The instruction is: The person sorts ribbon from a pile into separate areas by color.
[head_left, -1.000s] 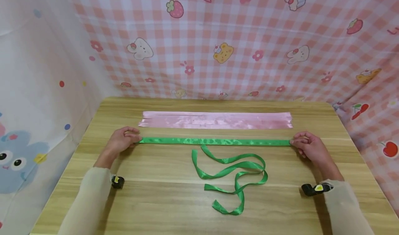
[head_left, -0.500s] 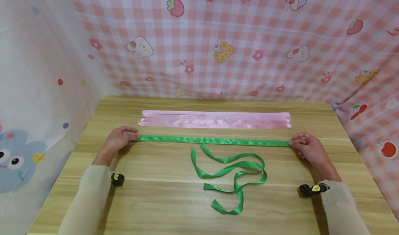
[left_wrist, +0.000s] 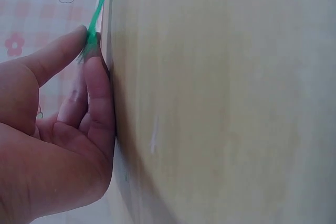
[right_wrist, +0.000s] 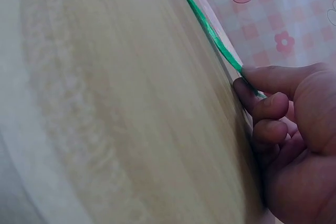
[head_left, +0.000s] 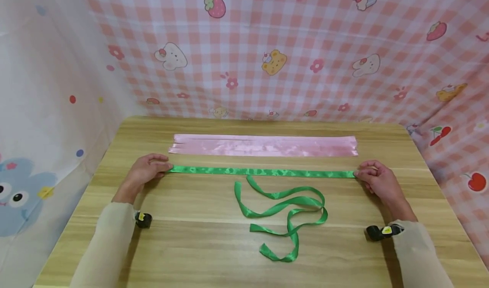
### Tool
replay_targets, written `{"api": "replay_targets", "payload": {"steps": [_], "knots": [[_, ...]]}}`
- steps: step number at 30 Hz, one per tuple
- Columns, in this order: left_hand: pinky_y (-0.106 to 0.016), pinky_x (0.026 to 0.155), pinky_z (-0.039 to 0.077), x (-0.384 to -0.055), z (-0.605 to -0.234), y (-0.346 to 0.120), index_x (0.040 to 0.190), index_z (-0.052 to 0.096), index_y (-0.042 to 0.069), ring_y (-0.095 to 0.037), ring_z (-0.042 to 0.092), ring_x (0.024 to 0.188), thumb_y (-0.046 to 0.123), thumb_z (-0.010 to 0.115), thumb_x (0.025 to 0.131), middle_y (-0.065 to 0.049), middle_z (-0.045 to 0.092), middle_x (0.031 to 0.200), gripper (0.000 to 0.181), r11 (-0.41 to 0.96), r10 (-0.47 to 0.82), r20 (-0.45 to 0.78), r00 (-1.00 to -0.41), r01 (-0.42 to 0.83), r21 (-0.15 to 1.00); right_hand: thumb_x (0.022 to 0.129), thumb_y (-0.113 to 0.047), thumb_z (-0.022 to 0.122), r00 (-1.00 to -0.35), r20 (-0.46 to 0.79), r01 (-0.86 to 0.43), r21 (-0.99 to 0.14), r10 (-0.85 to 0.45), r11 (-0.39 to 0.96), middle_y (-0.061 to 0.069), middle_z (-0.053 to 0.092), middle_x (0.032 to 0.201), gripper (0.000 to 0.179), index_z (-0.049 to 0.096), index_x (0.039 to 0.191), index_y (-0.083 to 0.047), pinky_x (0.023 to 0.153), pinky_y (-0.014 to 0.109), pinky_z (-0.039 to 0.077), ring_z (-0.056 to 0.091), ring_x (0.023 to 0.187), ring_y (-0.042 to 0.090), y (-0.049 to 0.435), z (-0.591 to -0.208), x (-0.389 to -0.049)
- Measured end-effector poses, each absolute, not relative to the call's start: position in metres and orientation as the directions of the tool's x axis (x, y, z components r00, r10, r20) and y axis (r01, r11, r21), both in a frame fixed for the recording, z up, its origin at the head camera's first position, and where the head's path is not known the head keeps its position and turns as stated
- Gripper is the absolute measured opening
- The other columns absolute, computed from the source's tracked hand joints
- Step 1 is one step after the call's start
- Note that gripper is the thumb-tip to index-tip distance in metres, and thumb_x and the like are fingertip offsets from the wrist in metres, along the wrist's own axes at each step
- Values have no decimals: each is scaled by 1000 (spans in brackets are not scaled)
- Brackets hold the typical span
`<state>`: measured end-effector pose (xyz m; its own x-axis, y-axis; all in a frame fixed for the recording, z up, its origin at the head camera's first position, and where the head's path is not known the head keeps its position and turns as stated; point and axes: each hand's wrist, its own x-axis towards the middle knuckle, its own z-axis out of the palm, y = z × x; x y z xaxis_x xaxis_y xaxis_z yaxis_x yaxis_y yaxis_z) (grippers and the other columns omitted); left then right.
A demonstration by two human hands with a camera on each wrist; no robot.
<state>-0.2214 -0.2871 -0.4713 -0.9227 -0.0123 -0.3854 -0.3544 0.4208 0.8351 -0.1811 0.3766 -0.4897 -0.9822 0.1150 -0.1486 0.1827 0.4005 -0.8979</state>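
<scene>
A green satin ribbon [head_left: 263, 171] is stretched straight from side to side, just in front of a band of pink ribbon strips [head_left: 263, 145]. My left hand [head_left: 147, 169] pinches its left end between thumb and fingers; the left wrist view shows the frayed green end [left_wrist: 92, 43] at the fingertips. At the other end, my right hand [head_left: 378, 181] pinches the ribbon, with thumb and index finger meeting on it in the right wrist view [right_wrist: 278, 108]. Nearer me, more green ribbon pieces [head_left: 302, 202] lie curled and crossing on the table.
The wood-grain table [head_left: 198, 254] ends at the back against a pink checked cloth [head_left: 244, 42]. A white printed cloth [head_left: 46, 76] hangs at the left. Black wrist cameras [head_left: 143, 219] sit at both sleeve cuffs.
Both hands keep their pinch on the ends of the straight green ribbon, which has barely shifted. The pink strips and loose green pieces lie as before; the head view tilts slightly.
</scene>
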Motion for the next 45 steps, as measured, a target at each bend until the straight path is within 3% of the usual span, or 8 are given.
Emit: {"api": "replay_targets", "payload": {"steps": [7,10,14,18,24,27,32,45], "knots": [[-20,80,55,-216,-468,-289,140,44,-2,0,64,87,26,71,94,8,69,103,60,382,14,-369,-930,-336,861,97,-18,66,-983,-134,172,-913,127,369,-22,65,76,19,53,111,-15,46,21,43,48,55,5,375,-487,-182],[-22,80,56,-213,-465,-288,142,41,-2,-2,65,89,23,69,95,-4,68,115,60,366,13,-357,-934,-328,871,97,-18,65,-981,-143,179,-926,132,332,-21,67,81,19,53,112,-15,48,21,44,50,57,5,374,-485,-181],[-24,82,54,-206,-458,-284,143,40,-2,-17,62,107,22,66,97,-22,56,135,58,443,1,-299,-954,-267,856,97,-22,65,-979,-100,165,-902,180,400,-21,64,90,22,54,114,-12,54,20,48,56,66,3,373,-478,-176],[-35,87,48,-198,-447,-270,140,45,0,-34,50,119,24,66,96,-24,51,138,54,595,-15,-186,-982,-159,788,96,-18,66,-981,64,45,-841,182,539,-22,60,87,25,57,113,-2,62,15,46,58,75,-1,362,-469,-173],[-51,92,47,-188,-436,-215,124,56,0,-39,55,111,14,70,93,-23,61,123,38,643,146,-4,-989,91,760,92,-3,69,-981,188,-185,-788,-56,588,-7,64,86,13,62,100,3,60,16,45,54,71,3,320,-452,-175],[-48,90,50,-184,-434,-179,120,59,1,-37,59,107,10,72,91,-20,65,116,34,598,262,25,-965,182,781,91,-1,69,-963,150,-254,-780,-223,572,6,64,88,9,64,98,-1,62,21,46,54,73,9,294,-447,-176],[-42,92,50,-182,-432,-124,122,59,5,-30,60,109,11,70,92,-16,65,116,32,505,433,-32,-901,213,836,94,-9,68,-886,7,-290,-788,-463,543,3,65,92,7,65,100,-6,73,28,49,57,82,16,259,-447,-177],[-36,99,49,-177,-457,-50,127,55,2,-24,60,113,8,69,93,-13,63,121,38,418,617,-124,-777,189,889,93,-2,66,-807,-100,-308,-769,-582,559,2,68,98,11,64,103,-7,81,31,53,64,92,16,223,-461,-179]]}}
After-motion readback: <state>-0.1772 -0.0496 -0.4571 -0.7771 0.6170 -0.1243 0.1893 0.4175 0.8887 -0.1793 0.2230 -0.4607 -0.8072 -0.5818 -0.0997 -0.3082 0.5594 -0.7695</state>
